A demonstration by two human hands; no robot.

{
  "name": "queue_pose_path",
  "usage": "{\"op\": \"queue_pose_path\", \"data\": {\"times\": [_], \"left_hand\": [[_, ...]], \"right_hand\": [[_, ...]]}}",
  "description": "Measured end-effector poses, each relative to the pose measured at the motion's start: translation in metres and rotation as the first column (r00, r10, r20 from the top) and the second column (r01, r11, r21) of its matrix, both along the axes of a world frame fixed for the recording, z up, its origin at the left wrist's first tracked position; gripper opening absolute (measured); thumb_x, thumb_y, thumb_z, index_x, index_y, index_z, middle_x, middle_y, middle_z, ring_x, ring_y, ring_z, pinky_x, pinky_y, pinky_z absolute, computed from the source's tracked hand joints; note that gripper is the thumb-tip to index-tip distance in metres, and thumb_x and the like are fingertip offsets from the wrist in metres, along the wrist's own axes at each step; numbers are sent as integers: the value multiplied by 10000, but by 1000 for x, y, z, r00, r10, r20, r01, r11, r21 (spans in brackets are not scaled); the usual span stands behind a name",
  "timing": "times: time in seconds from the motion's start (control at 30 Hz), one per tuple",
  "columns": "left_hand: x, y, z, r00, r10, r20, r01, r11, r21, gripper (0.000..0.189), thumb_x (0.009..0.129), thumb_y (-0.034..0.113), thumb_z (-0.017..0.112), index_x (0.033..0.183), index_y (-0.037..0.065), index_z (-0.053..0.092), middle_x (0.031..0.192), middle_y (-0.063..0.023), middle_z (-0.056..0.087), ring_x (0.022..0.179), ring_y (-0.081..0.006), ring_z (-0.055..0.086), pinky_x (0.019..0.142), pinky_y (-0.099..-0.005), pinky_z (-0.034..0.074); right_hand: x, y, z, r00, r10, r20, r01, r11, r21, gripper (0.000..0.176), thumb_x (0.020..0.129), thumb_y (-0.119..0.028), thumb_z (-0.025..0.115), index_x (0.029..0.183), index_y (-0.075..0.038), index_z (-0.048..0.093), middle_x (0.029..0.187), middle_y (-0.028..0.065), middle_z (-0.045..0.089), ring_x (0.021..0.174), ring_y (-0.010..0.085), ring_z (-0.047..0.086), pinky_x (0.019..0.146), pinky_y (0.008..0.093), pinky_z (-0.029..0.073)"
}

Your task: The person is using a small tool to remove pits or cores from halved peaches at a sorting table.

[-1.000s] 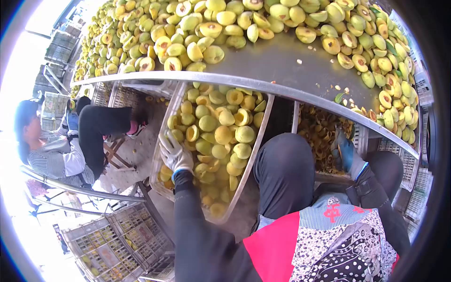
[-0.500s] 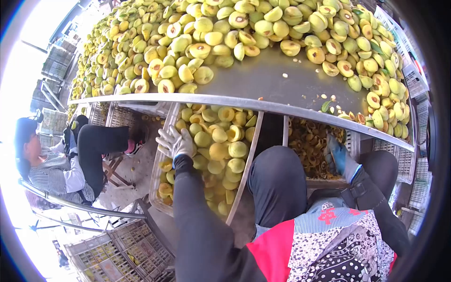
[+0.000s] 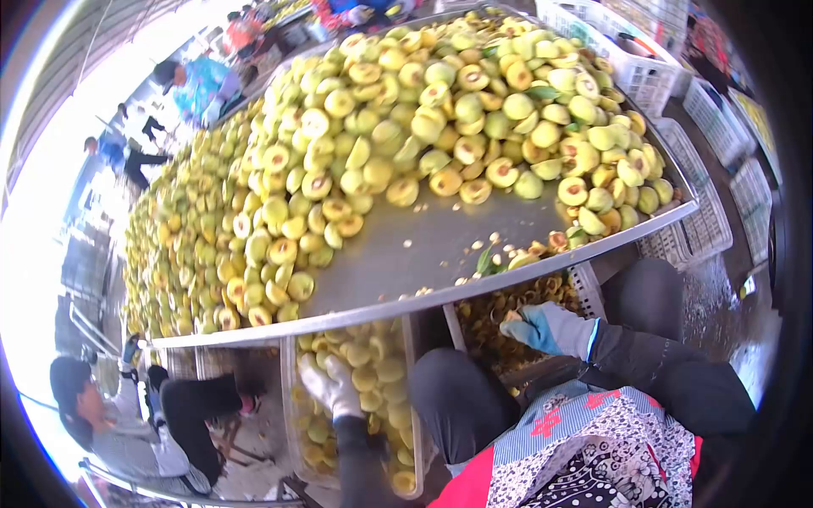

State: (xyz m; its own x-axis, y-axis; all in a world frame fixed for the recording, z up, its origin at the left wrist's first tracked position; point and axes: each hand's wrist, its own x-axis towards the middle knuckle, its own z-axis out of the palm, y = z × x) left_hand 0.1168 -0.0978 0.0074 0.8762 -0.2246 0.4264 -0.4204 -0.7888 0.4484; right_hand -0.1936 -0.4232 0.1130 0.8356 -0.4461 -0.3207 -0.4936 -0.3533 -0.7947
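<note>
My left hand [image 3: 332, 385], in a whitish glove, is over a crate [image 3: 289, 406] of yellow-green stone-fruit halves [image 3: 368, 377]. Its fingers look stretched out, though motion blurs them; I see nothing held. My right hand [image 3: 550, 328], in a blue and grey glove, is curled above a crate [image 3: 589, 289] of brown pits and scraps [image 3: 487, 339]. A small tan-orange bit shows at its fingertips, too small to name. Ahead, a metal table [image 3: 381, 262] bears a big heap of halved fruit [image 3: 398, 127], some cut faces showing brown centres.
The table's raised metal rim [image 3: 423, 302] runs just beyond both hands. Pale kernels [image 3: 495, 248] and a green leaf [image 3: 485, 260] lie near it. A co-worker [image 3: 110, 423] sits at left; others are farther back. White plastic crates [image 3: 652, 80] stand at right.
The view has shifted, showing more of the background. My right hand has come up from the scrap crate, fingers now curled. My left hand stays over the fruit crate.
</note>
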Motion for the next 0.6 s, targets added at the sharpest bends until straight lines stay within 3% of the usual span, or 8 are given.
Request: {"op": "queue_pose_path", "data": {"times": [0.1,0.2,0.23,0.27,0.33,0.43,0.47,0.6], "left_hand": [[-20,-59,123,892,-26,451,124,974,-190,422,1012,187,519,1332,-89,516,1297,-265,574,1149,-360,593,1025,-448,461],[-1,-152,220,850,-522,65,496,754,-430,394,1031,178,525,1332,-76,532,1351,-173,559,1191,-234,581,1046,-349,448],[-8,-197,245,835,-536,-127,341,684,-645,352,981,150,605,1268,-53,593,1319,-153,594,1165,-231,589,1035,-333,440],[18,-228,253,683,-681,-265,462,684,-565,405,1009,257,580,1285,-38,602,1331,-115,571,1221,-209,558,1056,-330,420],[90,-296,223,668,-681,-300,603,731,-318,641,959,393,638,1414,-31,484,1427,-179,522,1321,-247,485,1090,-363,388],[104,-381,177,923,-330,-198,361,921,147,920,836,710,573,1499,98,391,1444,-314,424,1325,-472,446,1123,-498,357],[79,-396,184,953,-184,-239,245,936,254,886,858,707,530,1503,117,383,1446,-323,400,1287,-511,461,1100,-534,370],[28,-376,179,882,-331,-336,396,907,147,712,893,540,541,1502,204,387,1392,-316,444,1259,-473,494,1065,-501,410]], "right_hand": [[-7,-10,43,998,58,-2,-58,997,57,458,955,-497,601,978,-47,684,854,197,707,839,365,701,752,401,526],[-13,-23,53,993,65,101,-81,983,164,445,975,-488,581,986,-53,675,798,144,682,735,272,658,730,385,518],[-15,-26,54,993,48,112,-69,978,197,432,978,-475,584,984,-52,672,794,135,678,731,241,642,726,376,515],[-16,-29,57,992,29,123,-58,970,235,419,982,-461,587,983,-50,669,791,125,674,726,211,625,722,366,513],[-21,-35,58,989,-23,145,-30,936,351,350,994,-388,605,982,-43,657,775,80,659,722,118,556,708,328,500],[-25,-44,59,976,-67,206,-13,932,361,321,994,-353,617,1001,-34,657,773,64,653,727,99,542,696,321,497],[-21,-46,65,966,-72,249,-27,928,373,313,1001,-352,602,981,-42,648,755,33,621,714,84,526,668,304,477],[-15,-34,72,920,-84,383,-103,890,444,311,1017,-351,567,938,-57,631,719,-35,558,690,51,494,609,266,436]]}}
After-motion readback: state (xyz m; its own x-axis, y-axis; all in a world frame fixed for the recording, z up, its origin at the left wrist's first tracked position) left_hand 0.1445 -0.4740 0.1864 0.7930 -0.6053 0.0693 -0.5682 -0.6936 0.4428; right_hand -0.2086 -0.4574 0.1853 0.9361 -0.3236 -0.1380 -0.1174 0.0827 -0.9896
